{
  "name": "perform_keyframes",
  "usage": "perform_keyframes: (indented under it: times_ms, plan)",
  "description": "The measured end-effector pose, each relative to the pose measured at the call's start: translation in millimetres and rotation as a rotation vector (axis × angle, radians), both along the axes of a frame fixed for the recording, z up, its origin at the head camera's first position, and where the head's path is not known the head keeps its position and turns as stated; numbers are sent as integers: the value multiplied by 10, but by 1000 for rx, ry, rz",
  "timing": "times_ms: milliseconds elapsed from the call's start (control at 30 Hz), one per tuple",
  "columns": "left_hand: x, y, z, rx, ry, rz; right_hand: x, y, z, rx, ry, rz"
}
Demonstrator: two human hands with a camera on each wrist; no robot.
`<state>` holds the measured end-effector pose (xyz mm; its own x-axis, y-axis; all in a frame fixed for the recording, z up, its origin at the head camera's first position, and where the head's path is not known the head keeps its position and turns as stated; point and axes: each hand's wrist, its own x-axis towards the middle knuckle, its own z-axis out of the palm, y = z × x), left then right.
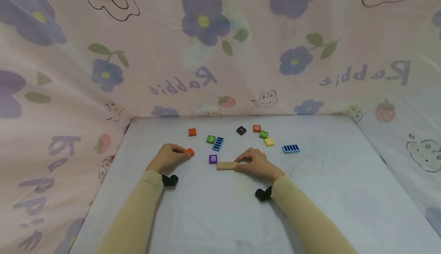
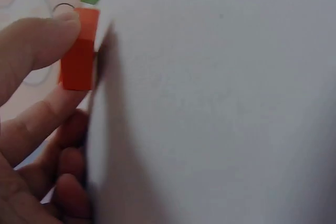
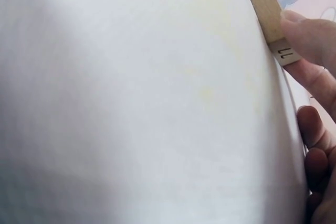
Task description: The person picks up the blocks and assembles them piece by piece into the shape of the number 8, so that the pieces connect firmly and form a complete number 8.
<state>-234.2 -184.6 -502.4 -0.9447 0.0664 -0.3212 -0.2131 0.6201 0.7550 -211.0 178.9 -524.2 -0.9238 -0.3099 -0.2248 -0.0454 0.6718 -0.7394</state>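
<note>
left hand [image 1: 169,157]: pinching orange block [image 1: 189,152] | right hand [image 1: 255,164]: pinching wooden bar [image 1: 226,166], right end | purple "8" tile [image 1: 213,159] just beside bar

Soft, even light, head view
Left wrist view dimmer; soft grey shadow [image 2: 114,114] crosses the flat white tabletop [image 2: 220,82].

Right grip [image 3: 321,85] pinches wooden block [image 3: 268,11] (dark-marked end).

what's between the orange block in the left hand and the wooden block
The purple 8 block lies there, beside the wooden block, in the head view.
</note>
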Motion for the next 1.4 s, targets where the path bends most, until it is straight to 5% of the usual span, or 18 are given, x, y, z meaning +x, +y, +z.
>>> perform_keyframes:
  times_ms: [333,600,900,1400]
  plan:
    - [237,210,34,34,4,-32,22,28,-21,7,-13,-30]
    - [422,397,-3,-18,36,-218,22,6,-26,14,-10,-17]
    - [508,550,-34,-16,55,-351,12,-1,-4,16,9,6]
    - [448,697,-8,18,6,-326,-15,6,25,16,24,34]
